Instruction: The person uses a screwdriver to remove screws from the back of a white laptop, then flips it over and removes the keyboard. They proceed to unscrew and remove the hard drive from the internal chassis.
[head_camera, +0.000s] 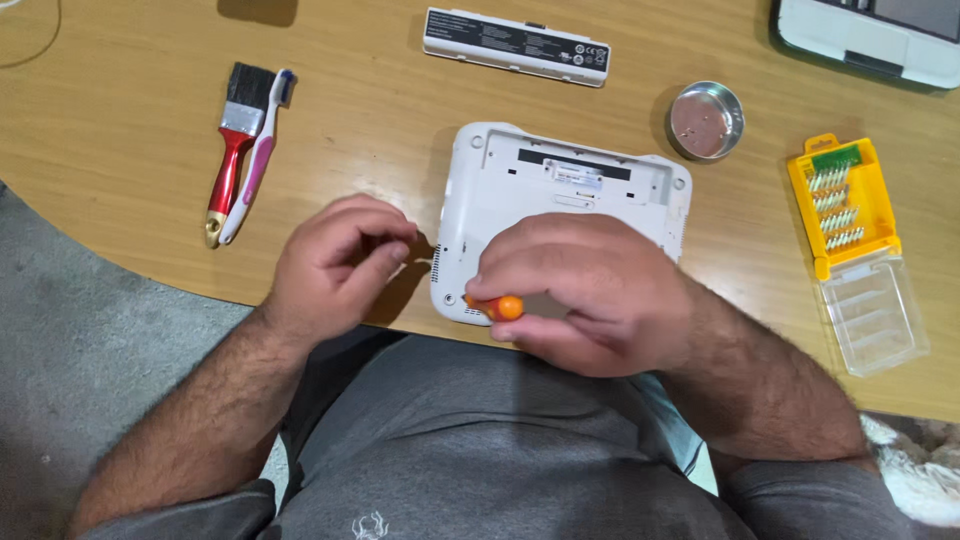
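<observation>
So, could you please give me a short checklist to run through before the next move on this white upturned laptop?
1. Right hand grips the orange-handled screwdriver: ok.
2. Screwdriver tip seated in a screw at the near left corner of the white upturned laptop: cannot tell, the hand hides it.
3. Left hand steadies the laptop: not ok, it is curled beside the laptop's left edge, apparently not touching it.
4. Long white battery pack out of the laptop: ok, it lies apart on the wooden table.
5. Round metal dish within reach: ok.
6. Yellow bit case open: ok.
</observation>
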